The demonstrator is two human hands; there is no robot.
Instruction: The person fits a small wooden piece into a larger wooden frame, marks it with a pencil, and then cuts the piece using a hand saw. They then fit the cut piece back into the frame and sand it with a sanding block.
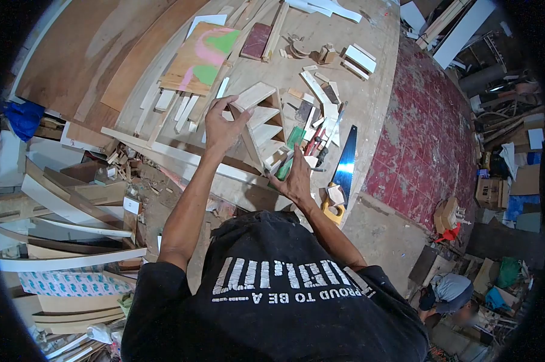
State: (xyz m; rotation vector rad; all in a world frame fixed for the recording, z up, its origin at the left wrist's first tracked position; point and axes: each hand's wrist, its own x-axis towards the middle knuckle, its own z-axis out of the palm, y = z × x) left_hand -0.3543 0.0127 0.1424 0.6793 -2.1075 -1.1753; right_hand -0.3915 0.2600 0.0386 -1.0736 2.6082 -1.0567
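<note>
A small wooden frame with slanted white shelves (265, 116) stands on the workbench. My left hand (223, 128) grips its upper left corner between thumb and fingers. At the frame's near right corner, my right hand (295, 178) is closed around a green object (284, 169), partly hidden by the fingers. Another green piece (295, 137) lies just beyond that hand. Red-handled tools (312, 146) and wood offcuts (328, 111) lie to the right. A handsaw with a yellow handle (345, 169) rests near the bench's right edge.
On the workbench (369, 99) are a painted board (201, 58), a dark red block (256, 41) and a white block (360, 59). Curved panels (73, 208) are stacked at the left. Another person (450, 292) crouches at the lower right, near a cardboard box (491, 193).
</note>
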